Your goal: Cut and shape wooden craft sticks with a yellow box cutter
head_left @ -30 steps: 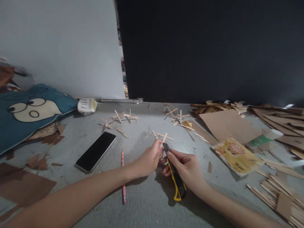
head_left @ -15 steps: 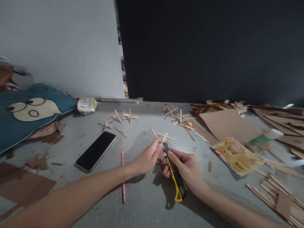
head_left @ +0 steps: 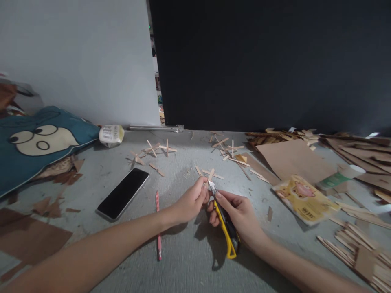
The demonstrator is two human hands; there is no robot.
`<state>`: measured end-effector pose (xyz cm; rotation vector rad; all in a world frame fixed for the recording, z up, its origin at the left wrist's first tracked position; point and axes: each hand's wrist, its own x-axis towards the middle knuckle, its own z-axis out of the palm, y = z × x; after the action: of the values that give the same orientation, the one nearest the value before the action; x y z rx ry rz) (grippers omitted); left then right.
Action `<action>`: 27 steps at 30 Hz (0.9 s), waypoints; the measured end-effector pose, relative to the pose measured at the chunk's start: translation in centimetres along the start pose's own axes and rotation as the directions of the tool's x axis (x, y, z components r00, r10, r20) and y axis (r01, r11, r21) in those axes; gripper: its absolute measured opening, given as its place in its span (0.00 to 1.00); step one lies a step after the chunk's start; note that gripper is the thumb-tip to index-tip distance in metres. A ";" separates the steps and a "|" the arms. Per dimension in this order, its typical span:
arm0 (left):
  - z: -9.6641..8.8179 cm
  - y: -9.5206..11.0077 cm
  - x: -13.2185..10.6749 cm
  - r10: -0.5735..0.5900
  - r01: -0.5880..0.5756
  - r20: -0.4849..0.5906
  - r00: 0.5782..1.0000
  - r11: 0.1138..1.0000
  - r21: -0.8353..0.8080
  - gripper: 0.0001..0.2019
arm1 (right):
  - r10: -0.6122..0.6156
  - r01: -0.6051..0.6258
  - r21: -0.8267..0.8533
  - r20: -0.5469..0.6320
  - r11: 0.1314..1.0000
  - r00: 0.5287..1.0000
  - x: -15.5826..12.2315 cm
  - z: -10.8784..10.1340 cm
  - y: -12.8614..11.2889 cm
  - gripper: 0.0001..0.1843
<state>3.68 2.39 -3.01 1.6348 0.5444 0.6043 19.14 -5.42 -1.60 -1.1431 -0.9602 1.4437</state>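
My left hand (head_left: 195, 198) pinches a small pale wooden stick (head_left: 211, 174), its free end pointing up and away from me. In my right hand (head_left: 236, 211) is a yellow and black utility knife (head_left: 225, 228), gripped along its body with the thumb on top. The knife's blade end lies against the stick, close to the left fingertips. Just beyond my hands, a few loose sticks (head_left: 216, 176) rest on the grey table. My fingers hide the lower part of the held stick.
A phone (head_left: 124, 194) and a pink pencil (head_left: 158, 228) lie to the left. Crossed stick pieces (head_left: 152, 149) stand farther back. On the right are a yellow packet (head_left: 305, 200), a glue stick (head_left: 339, 178), cardboard (head_left: 295, 160) and piled wooden sticks (head_left: 345, 248). A blue cushion (head_left: 45, 142) sits far left.
The knife has turned slightly in my right hand, and its metal blade now shows brightly against the stick. My left hand has barely moved.
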 end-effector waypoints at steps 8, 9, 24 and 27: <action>-0.1 -0.2 0.0 0.055 -0.055 0.031 0.998 0.998 0.004 0.19 | 0.044 -0.046 0.052 0.037 0.998 0.998 0.0 0.0 -0.4 0.29; -0.1 -0.2 0.0 0.054 -0.054 0.033 0.998 0.999 0.004 0.19 | 0.043 -0.045 0.051 0.034 0.998 0.998 -0.1 0.0 -0.4 0.29; 0.3 1.1 -0.4 -0.011 0.008 0.011 1.000 0.976 0.218 0.17 | -0.502 0.390 -0.394 -0.241 0.833 0.830 1.9 -3.0 -0.7 0.19; 0.3 1.3 -0.5 -0.027 0.019 0.024 0.999 0.954 0.298 0.16 | -0.582 0.389 -0.585 -0.182 0.712 0.793 1.7 -2.9 -0.7 0.17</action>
<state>3.46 1.65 -1.75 1.9154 0.6581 0.4982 22.12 -3.64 -1.86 -1.3362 -1.3140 0.5073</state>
